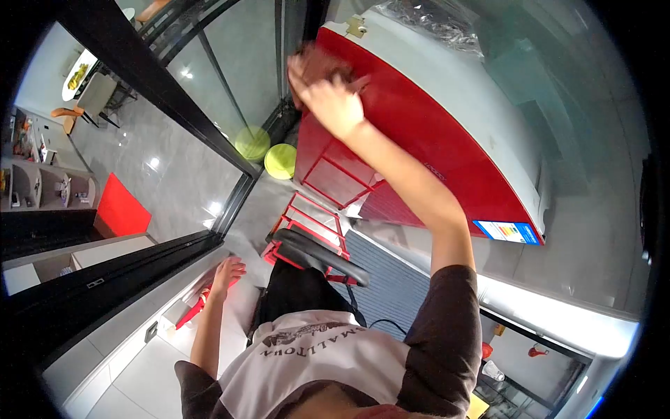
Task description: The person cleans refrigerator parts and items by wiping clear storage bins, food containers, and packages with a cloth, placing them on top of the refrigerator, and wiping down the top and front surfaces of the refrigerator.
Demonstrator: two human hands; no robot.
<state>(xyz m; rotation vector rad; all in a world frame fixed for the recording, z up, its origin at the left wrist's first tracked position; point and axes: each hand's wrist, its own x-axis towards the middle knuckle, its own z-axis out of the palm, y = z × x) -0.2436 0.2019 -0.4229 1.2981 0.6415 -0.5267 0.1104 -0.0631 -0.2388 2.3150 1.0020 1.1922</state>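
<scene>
My right hand [331, 105] reaches up to the glossy red door [412, 140] of a fridge, near its top left end. It presses what looks like a brown cloth [328, 61] to the door; motion blurs the hand and the cloth. My left hand [227, 274] hangs low on the left, its fingers apart and slightly bent, with nothing visibly held. Behind its wrist shows a narrow red thing [199, 307], whose kind I cannot make out. In front of my body stands a red-framed step ladder [307, 216] with a black padded top bar [317, 255].
Two lime-green round things [280, 161] stand on the floor by the glass partition. A black door frame [237, 192] runs along the left. Clear plastic wrap [433, 24] lies atop the white fridge body [481, 98]. A ribbed grey mat [384, 269] lies below.
</scene>
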